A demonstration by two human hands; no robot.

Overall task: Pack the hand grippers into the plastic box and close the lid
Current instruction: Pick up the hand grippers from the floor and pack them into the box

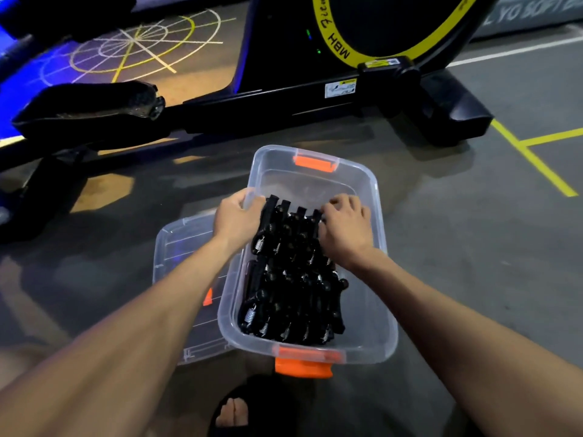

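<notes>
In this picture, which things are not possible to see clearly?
- Head view: hand grippers overlap, so their number is unclear.
- Left hand and right hand cover the far row's ends; their grip is hidden.
- Lid is partly behind the plastic box and the left arm.

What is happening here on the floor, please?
A person is packing black hand grippers with metal springs into a clear plastic box with orange latches that stands on the grey floor. Both hands are inside the box: the left hand and the right hand press on either side of a row of grippers at the far end. The clear lid lies on the floor to the left, partly under the box, so the box is not yet closed.
</notes>
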